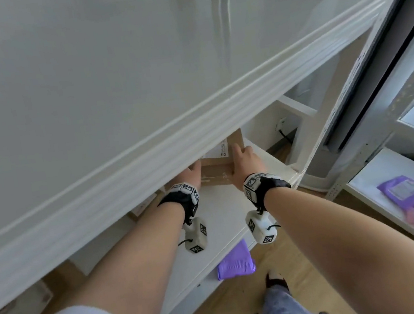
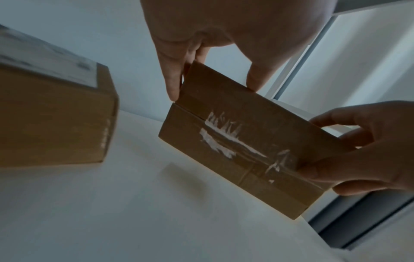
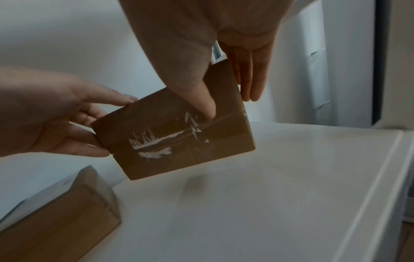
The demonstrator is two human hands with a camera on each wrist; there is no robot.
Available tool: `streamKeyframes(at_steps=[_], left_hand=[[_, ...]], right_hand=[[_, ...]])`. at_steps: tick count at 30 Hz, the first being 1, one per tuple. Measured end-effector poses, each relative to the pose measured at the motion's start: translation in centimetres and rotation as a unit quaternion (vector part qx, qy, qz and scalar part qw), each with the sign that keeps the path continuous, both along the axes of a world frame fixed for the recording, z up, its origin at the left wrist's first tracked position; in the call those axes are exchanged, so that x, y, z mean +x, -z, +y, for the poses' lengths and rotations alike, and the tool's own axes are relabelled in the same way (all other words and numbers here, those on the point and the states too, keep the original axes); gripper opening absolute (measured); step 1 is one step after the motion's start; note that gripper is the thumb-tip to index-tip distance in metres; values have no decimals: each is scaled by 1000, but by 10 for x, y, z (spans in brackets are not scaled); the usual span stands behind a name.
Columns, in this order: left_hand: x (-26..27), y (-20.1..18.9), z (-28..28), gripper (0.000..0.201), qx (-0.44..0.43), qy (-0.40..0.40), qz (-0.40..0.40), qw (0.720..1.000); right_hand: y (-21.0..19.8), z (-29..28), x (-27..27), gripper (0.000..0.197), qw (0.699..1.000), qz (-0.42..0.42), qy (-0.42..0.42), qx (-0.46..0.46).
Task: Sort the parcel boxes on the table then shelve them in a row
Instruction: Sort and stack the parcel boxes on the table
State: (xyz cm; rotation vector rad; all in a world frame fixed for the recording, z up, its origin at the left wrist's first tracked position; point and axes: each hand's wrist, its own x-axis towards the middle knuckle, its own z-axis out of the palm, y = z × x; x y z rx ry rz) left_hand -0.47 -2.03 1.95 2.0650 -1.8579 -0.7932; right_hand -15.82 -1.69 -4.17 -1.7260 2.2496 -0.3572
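Left hand [image 2: 224, 26]: my fingers and thumb pinch the left end of the small parcel box [image 2: 246, 141].
Right hand [image 3: 201, 35]: thumb on the taped front, straight fingers behind the right end.
Small parcel box: between my fingertips, just above the white shelf [image 3: 268, 195].
Second box [image 2: 51, 115]: left of my left fingers, on the shelf.
Writing: white label on both, too blurry to read.

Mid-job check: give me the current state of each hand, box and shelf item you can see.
Small brown cardboard box: tilted, above the white lower shelf.
Left hand: grips the box's left end.
Right hand: grips its right end.
Larger labelled cardboard box: resting on the shelf, apart.
Purple mailer bag: lying at the shelf edge.
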Motion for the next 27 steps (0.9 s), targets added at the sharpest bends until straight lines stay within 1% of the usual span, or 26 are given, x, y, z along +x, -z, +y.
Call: streamKeyframes(at_steps=[2,5,6,9,14,17,19,22,27], left_hand=[[15,13,4,46,-28,-14,-10,999],[37,33,16,73,-45,-23,-31,998],[43,36,24,76,-50,-33,-29,998],[57,39,50,77,-51,-57,-17,997],[70,31,97,79,-56,-117,-6,992],[73,28,134,78,-59,-142,-35,987],[74,28,159,73,-65,-166,-47,983],[75,26,198,73,-77,-210,-47,974],[94,27,262,76,-74,-290,-42,953]], right_hand=[[-1,18,15,56,1000,2,7,-3],[-5,44,34,58,1000,11,5,8],[-6,52,39,58,1000,15,-3,14],[-11,71,49,56,999,22,-35,15],[-20,102,60,55,997,13,-78,-13],[-17,131,68,61,995,1,-94,-24],[-14,153,72,64,995,-5,-93,-29],[-13,183,78,66,994,-7,-108,-25],[-20,220,98,65,981,18,-190,-21]])
